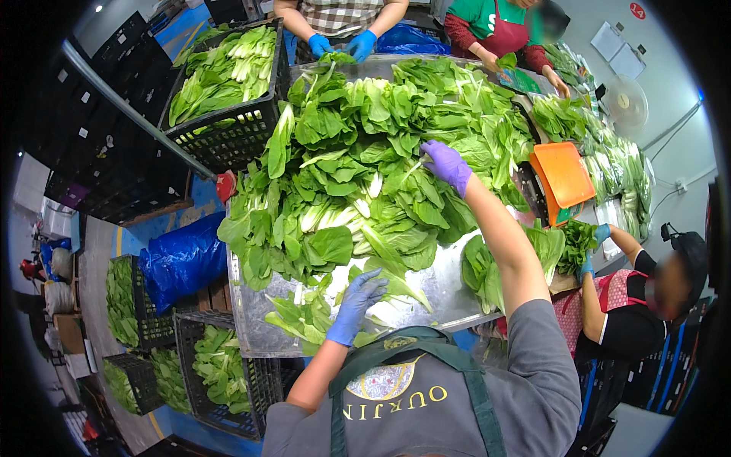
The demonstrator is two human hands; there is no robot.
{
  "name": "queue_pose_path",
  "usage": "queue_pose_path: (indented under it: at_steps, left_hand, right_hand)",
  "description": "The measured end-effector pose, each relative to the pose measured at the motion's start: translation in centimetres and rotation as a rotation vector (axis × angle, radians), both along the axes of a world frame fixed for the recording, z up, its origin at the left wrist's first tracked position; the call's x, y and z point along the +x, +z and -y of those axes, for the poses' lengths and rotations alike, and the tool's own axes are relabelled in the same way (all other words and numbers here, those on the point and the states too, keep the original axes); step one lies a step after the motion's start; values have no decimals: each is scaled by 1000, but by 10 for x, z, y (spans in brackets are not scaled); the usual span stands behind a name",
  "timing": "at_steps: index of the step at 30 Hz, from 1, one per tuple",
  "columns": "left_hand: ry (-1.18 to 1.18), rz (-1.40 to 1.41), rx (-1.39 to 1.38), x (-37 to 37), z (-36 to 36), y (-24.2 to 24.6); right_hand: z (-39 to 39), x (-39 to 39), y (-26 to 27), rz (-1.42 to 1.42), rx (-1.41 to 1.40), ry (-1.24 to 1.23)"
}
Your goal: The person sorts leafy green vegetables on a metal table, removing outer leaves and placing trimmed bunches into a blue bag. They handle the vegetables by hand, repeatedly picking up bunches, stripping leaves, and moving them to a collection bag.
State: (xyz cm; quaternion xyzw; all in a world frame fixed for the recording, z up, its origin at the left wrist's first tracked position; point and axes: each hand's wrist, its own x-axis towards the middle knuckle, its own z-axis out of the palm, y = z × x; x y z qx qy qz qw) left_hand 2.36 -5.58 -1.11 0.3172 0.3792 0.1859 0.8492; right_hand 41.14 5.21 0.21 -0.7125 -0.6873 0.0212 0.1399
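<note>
My left hand (357,303) wears a blue-violet glove and hovers over the front of a metal table (257,331). Its fingers are loosely curved and apart, with nothing visible between them. Beside it lie loose trimmings (302,317) of leafy greens and a long pale-stemmed leaf (394,268). Farther out, my right hand (448,165), in a purple glove, reaches into a large heap of leafy greens (337,171). Its fingertips close on the pale stalk (420,164) of one plant. White stem ends (331,220) show in the heap's middle.
A black crate of greens (228,123) stands at the table's left corner. Below left are a blue plastic bag (183,257) and another crate (257,371). An orange scale (562,174) sits right, near bagged greens (619,165). Co-workers' gloved hands (360,45) work opposite; another person (622,291) stands right.
</note>
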Motion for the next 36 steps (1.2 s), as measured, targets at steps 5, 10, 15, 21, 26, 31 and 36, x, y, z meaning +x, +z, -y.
queue_pose_path:
  at_steps: [5, 10, 15, 21, 26, 31, 36]
  left_hand:
    - [-79, -27, 18, 17, 13, -5]
    - [-79, 28, -19, 33, 12, -10]
    - [-60, 271, -36, 50, -3, 15]
    - [26, 585, -18, 88, 1, 45]
    - [293, 770, -98, 105, -8, 35]
    - [423, 516, -28, 80, -21, 23]
    - [402, 222, 110, 50, -37, 18]
  right_hand:
    - [7, -5, 12, 126, 83, 79]
    - [42, -36, 61, 77, 414, 138]
    - [116, -97, 99, -353, 697, 99]
    - [151, -165, 75, -1589, 642, -281]
    - [169, -204, 35, -1902, 361, -352]
    - [198, -210, -8, -1744, 111, -399]
    - [202, -165, -19, -434, -765, 120]
